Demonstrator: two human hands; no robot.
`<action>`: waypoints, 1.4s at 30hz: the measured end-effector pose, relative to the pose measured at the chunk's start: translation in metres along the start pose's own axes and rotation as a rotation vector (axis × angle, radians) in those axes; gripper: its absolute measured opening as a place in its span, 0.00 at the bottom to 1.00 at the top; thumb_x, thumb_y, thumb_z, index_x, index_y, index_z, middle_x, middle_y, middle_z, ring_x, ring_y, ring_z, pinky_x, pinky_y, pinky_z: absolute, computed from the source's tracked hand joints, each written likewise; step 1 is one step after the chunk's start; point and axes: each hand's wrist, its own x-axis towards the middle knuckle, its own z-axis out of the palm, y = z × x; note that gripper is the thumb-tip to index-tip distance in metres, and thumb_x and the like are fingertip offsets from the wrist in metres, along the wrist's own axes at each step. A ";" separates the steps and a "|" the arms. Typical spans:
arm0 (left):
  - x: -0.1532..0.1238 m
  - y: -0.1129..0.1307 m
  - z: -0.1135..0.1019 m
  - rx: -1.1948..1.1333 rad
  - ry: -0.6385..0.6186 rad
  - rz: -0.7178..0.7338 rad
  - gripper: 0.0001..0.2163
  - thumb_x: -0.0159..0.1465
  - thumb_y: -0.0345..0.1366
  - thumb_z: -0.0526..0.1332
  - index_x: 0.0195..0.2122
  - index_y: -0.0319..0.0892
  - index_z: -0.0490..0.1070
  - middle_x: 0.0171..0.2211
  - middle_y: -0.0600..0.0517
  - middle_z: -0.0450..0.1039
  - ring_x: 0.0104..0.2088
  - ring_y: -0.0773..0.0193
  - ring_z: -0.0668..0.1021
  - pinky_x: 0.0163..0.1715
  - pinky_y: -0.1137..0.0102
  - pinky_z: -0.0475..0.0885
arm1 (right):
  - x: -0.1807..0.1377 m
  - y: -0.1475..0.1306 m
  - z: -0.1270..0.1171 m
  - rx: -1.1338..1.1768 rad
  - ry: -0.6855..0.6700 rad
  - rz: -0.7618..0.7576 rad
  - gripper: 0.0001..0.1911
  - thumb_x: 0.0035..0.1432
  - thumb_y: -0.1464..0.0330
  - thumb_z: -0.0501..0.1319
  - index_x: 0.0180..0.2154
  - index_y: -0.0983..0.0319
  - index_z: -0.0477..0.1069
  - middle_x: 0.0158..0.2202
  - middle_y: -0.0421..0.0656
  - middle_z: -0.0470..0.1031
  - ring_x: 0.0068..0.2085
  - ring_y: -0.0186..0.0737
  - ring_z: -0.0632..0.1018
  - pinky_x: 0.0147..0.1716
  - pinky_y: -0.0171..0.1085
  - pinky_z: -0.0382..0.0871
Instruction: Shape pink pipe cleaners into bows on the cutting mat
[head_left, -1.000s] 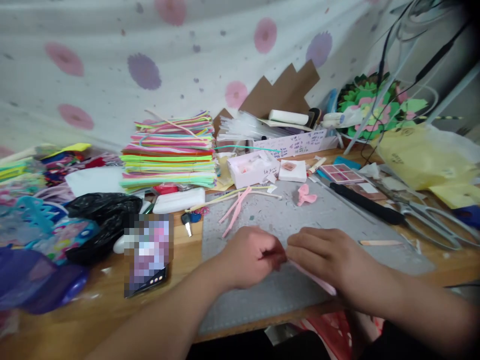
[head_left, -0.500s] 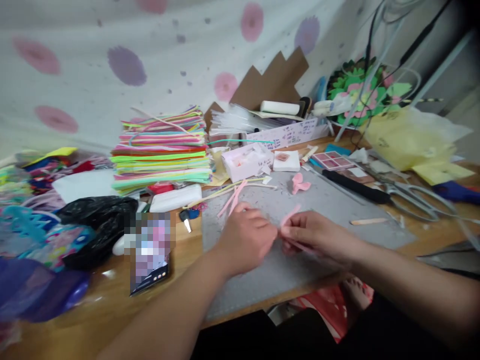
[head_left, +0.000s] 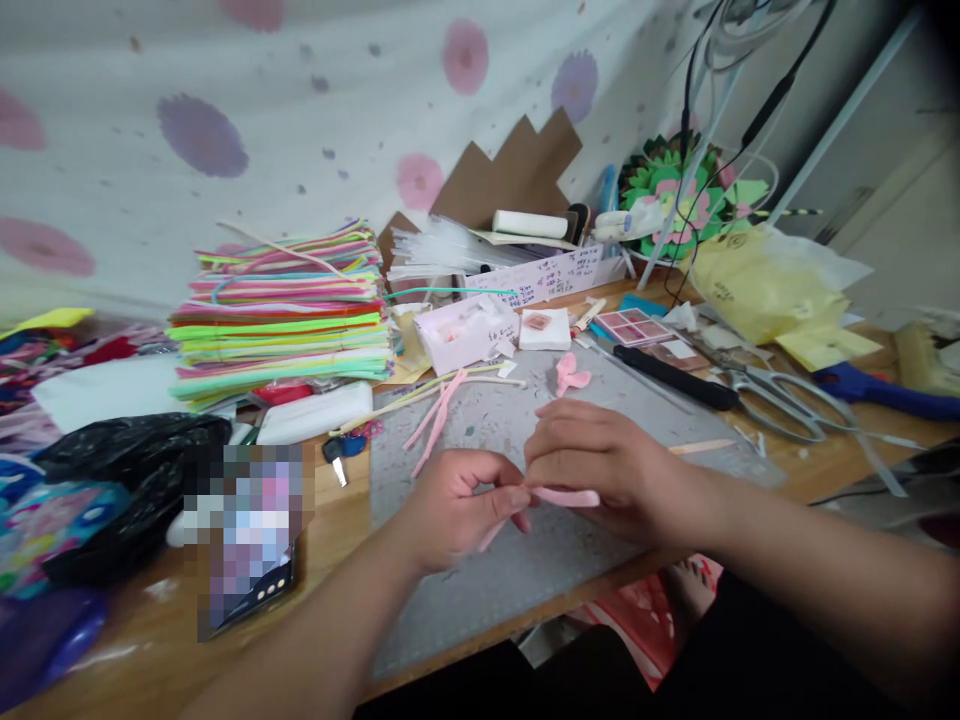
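My left hand point(head_left: 461, 510) pinches a pink pipe cleaner point(head_left: 568, 497) between thumb and fingertips. One end of it points right, beneath the fingers of my right hand point(head_left: 600, 455); a short pink piece also shows below my left fingers. My right hand is closed beside it, fingers curled and meeting the left fingertips at the pipe cleaner. Behind the hands, a pink looped pipe-cleaner shape point(head_left: 571, 374) lies on the grey cutting mat point(head_left: 435, 620). Loose pink pipe cleaners point(head_left: 436, 420) rest on the mat behind my left hand.
A tall stack of coloured pipe cleaners point(head_left: 281, 320) stands at the back left. A phone point(head_left: 251, 550), partly pixelated, and a key point(head_left: 339, 465) lie left of the mat. Scissors point(head_left: 780, 395), black-handled pliers or tool point(head_left: 675, 378) and a pink palette point(head_left: 634, 326) lie to the right.
My hands have turned: the left now pinches with its thumb showing, and the right has rolled over with its back up. The pipe cleaner's end now points right. The view has shifted rightward.
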 end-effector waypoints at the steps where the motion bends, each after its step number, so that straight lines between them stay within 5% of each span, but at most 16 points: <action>1: 0.000 0.001 0.000 0.038 0.013 0.012 0.12 0.60 0.39 0.58 0.25 0.38 0.72 0.22 0.52 0.73 0.17 0.71 0.69 0.20 0.74 0.62 | 0.000 0.000 0.003 0.001 -0.023 0.035 0.07 0.60 0.74 0.53 0.33 0.64 0.69 0.33 0.45 0.72 0.35 0.36 0.70 0.38 0.37 0.64; 5: 0.004 0.003 0.002 0.487 0.208 0.247 0.12 0.60 0.32 0.56 0.20 0.40 0.71 0.20 0.52 0.71 0.25 0.67 0.72 0.30 0.70 0.64 | -0.001 -0.002 0.023 -0.105 -0.025 0.247 0.07 0.58 0.75 0.51 0.31 0.66 0.67 0.30 0.47 0.71 0.33 0.38 0.70 0.33 0.37 0.64; 9: 0.007 -0.004 0.003 1.073 0.403 0.515 0.12 0.59 0.28 0.53 0.18 0.40 0.67 0.17 0.53 0.67 0.23 0.66 0.68 0.34 0.64 0.60 | 0.002 0.001 0.051 -0.027 0.025 0.671 0.05 0.55 0.76 0.52 0.29 0.64 0.64 0.27 0.44 0.71 0.29 0.38 0.70 0.28 0.35 0.61; 12: 0.009 -0.010 0.003 1.234 0.446 0.530 0.11 0.58 0.27 0.53 0.19 0.40 0.67 0.18 0.52 0.68 0.25 0.64 0.69 0.36 0.61 0.59 | 0.009 0.006 0.059 0.082 0.016 0.876 0.07 0.53 0.75 0.52 0.25 0.63 0.62 0.22 0.41 0.69 0.24 0.34 0.68 0.23 0.32 0.57; 15: 0.010 -0.010 0.001 1.003 0.469 0.374 0.11 0.58 0.28 0.54 0.19 0.40 0.68 0.18 0.53 0.69 0.24 0.65 0.70 0.35 0.64 0.61 | 0.014 0.008 0.049 0.085 0.055 0.794 0.06 0.53 0.74 0.55 0.25 0.63 0.65 0.24 0.40 0.71 0.25 0.33 0.68 0.24 0.31 0.57; 19: 0.008 -0.004 0.000 0.368 0.485 0.134 0.11 0.61 0.34 0.55 0.24 0.40 0.72 0.21 0.53 0.72 0.25 0.66 0.72 0.28 0.71 0.63 | 0.014 0.004 0.029 0.181 0.067 0.684 0.05 0.55 0.69 0.58 0.28 0.62 0.71 0.26 0.39 0.73 0.27 0.33 0.71 0.26 0.31 0.59; 23: 0.007 -0.002 0.000 -0.052 0.557 0.069 0.09 0.59 0.38 0.58 0.27 0.40 0.74 0.24 0.52 0.74 0.28 0.64 0.73 0.28 0.72 0.65 | 0.012 -0.001 0.026 0.209 0.171 0.689 0.08 0.57 0.69 0.56 0.28 0.62 0.72 0.22 0.38 0.72 0.24 0.32 0.72 0.25 0.31 0.61; 29: 0.009 -0.003 -0.001 -0.327 0.710 0.154 0.08 0.58 0.38 0.60 0.27 0.40 0.73 0.20 0.56 0.69 0.22 0.70 0.67 0.23 0.74 0.62 | 0.024 -0.011 0.042 0.292 0.182 0.746 0.08 0.56 0.73 0.54 0.28 0.61 0.68 0.20 0.36 0.71 0.23 0.31 0.72 0.25 0.30 0.62; 32: 0.008 -0.001 -0.002 -0.455 0.781 0.182 0.06 0.57 0.37 0.61 0.27 0.41 0.73 0.23 0.56 0.71 0.26 0.69 0.71 0.30 0.74 0.66 | 0.035 -0.016 0.059 0.341 0.223 0.751 0.08 0.57 0.72 0.53 0.27 0.61 0.67 0.20 0.36 0.72 0.23 0.31 0.73 0.25 0.30 0.63; 37: 0.008 -0.001 -0.004 -0.640 0.771 0.144 0.07 0.56 0.38 0.62 0.28 0.39 0.72 0.26 0.53 0.74 0.28 0.67 0.74 0.30 0.73 0.68 | 0.041 -0.019 0.094 0.203 0.347 0.736 0.08 0.57 0.73 0.52 0.26 0.60 0.65 0.20 0.37 0.71 0.22 0.32 0.72 0.25 0.30 0.62; 42: 0.010 -0.002 -0.007 -0.738 0.760 0.111 0.08 0.54 0.38 0.64 0.27 0.38 0.70 0.22 0.54 0.73 0.26 0.68 0.75 0.28 0.73 0.68 | 0.031 -0.022 0.105 0.068 0.254 0.703 0.08 0.58 0.72 0.51 0.28 0.62 0.66 0.23 0.40 0.72 0.24 0.34 0.72 0.26 0.32 0.61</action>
